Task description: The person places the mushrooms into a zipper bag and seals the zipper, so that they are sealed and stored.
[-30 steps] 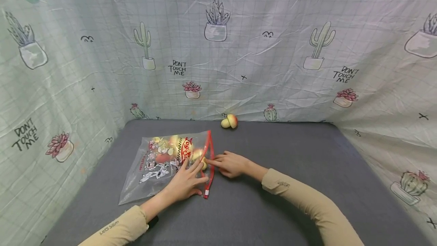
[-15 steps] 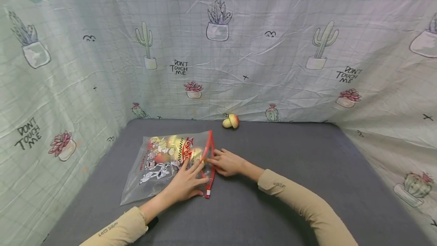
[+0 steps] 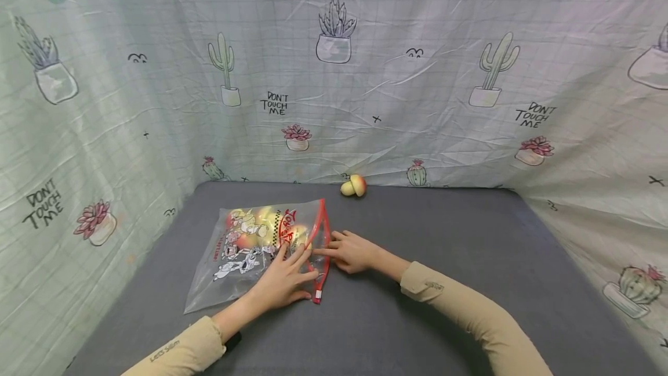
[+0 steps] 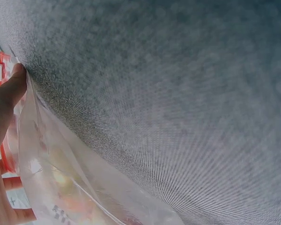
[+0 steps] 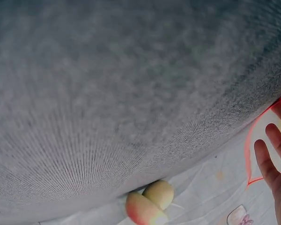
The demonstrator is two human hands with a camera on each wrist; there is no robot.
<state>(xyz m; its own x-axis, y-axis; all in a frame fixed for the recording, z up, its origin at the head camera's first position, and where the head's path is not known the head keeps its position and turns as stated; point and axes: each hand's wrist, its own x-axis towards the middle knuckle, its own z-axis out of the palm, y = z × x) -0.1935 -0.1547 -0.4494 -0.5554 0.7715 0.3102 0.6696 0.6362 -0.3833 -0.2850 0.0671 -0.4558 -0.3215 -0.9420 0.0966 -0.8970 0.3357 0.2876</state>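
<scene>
A clear zip bag (image 3: 209,283) with a red zip edge and cartoon print lies on the grey tabletop, its mouth facing right. Inside it are several yellow-and-red toy mushrooms or fruits (image 3: 247,241), partly veiled by the print. My left hand (image 3: 282,279) rests on the bag near the mouth with fingers spread; in the left wrist view its thumb (image 4: 16,84) lies along the bag's edge. At the red opening is my right hand (image 3: 352,252), index finger reaching in over the zip edge and the other fingers loosely extended. It holds nothing.
A yellow toy mushroom (image 3: 354,185) with a reddish cap lies at the table's back edge. Behind and beside the grey table (image 3: 443,237) hangs a cactus-print curtain (image 3: 376,80). A white slider (image 3: 318,294) sits at the zip's near end.
The yellow piece at the bag's mouth has gone further inside, pushed left by my right fingers. My right hand has since drawn back slightly to the right. My left hand stays in place.
</scene>
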